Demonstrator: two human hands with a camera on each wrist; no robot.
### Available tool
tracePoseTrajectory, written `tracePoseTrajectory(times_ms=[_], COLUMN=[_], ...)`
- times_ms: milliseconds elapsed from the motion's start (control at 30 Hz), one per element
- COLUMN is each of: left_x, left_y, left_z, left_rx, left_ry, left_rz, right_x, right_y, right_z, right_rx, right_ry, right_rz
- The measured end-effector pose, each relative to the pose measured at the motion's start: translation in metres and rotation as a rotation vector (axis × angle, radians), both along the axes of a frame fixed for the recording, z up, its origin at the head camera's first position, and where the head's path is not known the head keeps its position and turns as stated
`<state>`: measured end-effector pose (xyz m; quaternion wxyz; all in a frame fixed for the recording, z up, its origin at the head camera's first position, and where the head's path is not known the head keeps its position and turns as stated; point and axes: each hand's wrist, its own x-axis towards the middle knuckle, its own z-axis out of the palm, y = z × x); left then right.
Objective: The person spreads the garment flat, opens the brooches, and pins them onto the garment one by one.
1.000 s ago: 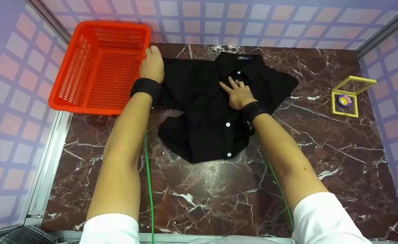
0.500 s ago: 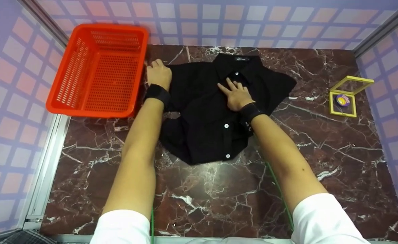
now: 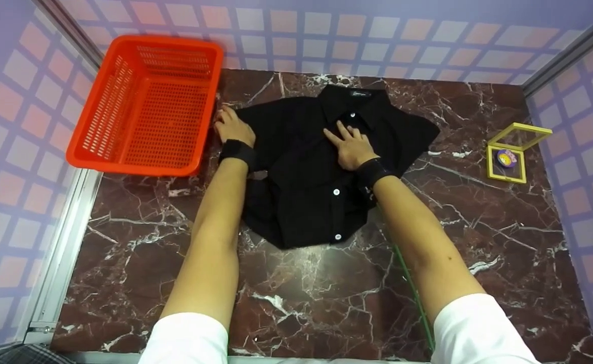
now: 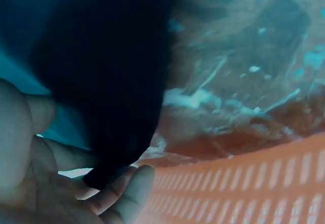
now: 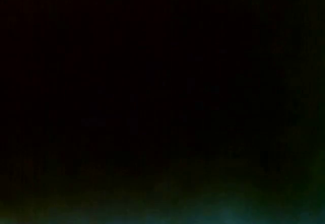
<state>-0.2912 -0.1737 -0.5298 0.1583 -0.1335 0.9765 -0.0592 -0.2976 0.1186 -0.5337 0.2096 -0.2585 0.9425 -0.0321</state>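
Note:
A black short-sleeved shirt [image 3: 304, 151] with white buttons lies spread on the marbled surface in the head view, collar toward the back wall. My left hand [image 3: 234, 129] is at the end of its left-lying sleeve, beside the red basket. In the left wrist view, the fingers [image 4: 134, 188] are bent at a corner of dark cloth [image 4: 119, 127] and hold its edge. On the shirt front below the collar, my right hand [image 3: 354, 149] presses down with some fingers extended. The right wrist view is almost wholly dark.
A red perforated plastic basket [image 3: 200, 121] stands at the back left. To the right is a yellow-framed box [image 3: 506, 178], its lid raised, with a small purple and yellow round item [image 3: 506, 158] inside. Checked walls [image 3: 377, 35] enclose the marbled surface [image 3: 478, 212]. A green cord [image 3: 417, 298] runs by the right forearm.
My left hand has moved away from the basket's rim and toward me, and its fingers look less curled. More of the sleeve's end shows beside it. The right hand stays on the shirt.

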Motion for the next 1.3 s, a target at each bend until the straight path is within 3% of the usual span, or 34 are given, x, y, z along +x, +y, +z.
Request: tracePoseTrajectory(times_ms=[133, 233, 300, 400, 567, 833, 1000, 1100, 1167, 1300], left_x=[-0.001, 0.0, -0.001, -0.002, -0.001, 0.006, 0.016, 0.02, 0.02, 0.021], left_y=[-0.006, 0.0, 0.008, 0.029, 0.074, 0.147, 0.178, 0.192, 0.2, 0.214], left_z=[-0.007, -0.001, 0.005, 0.013, 0.022, 0.017, 0.013, 0.011, 0.009, 0.006], left_rx=[0.092, 0.141, 0.135, 0.095, 0.097, 0.168, 0.231, 0.271, 0.288, 0.307], left_ry=[-0.017, 0.023, 0.062, 0.11, 0.117, 0.121, 0.091, 0.063, 0.045, 0.001], left_rz=[0.088, 0.113, 0.071, -0.041, -0.212, -0.427, -0.486, -0.496, -0.498, -0.508], right_x=[0.001, 0.001, 0.002, 0.004, 0.005, 0.003, 0.002, -0.001, -0.004, -0.009], right_y=[0.0, 0.001, 0.002, 0.007, 0.021, 0.066, 0.102, 0.122, 0.135, 0.157], right_z=[-0.001, -0.001, -0.001, 0.0, -0.001, -0.005, -0.011, -0.014, -0.015, -0.015], right_rx=[-0.009, -0.015, -0.032, -0.073, -0.222, -0.551, -0.64, -0.633, -0.61, -0.563], right_ry=[0.005, 0.024, 0.048, 0.083, 0.106, 0.334, 0.515, 0.625, 0.65, 0.61], right_rz=[0.006, 0.014, 0.019, 0.025, 0.031, 0.014, 0.012, -0.039, -0.115, -0.256])
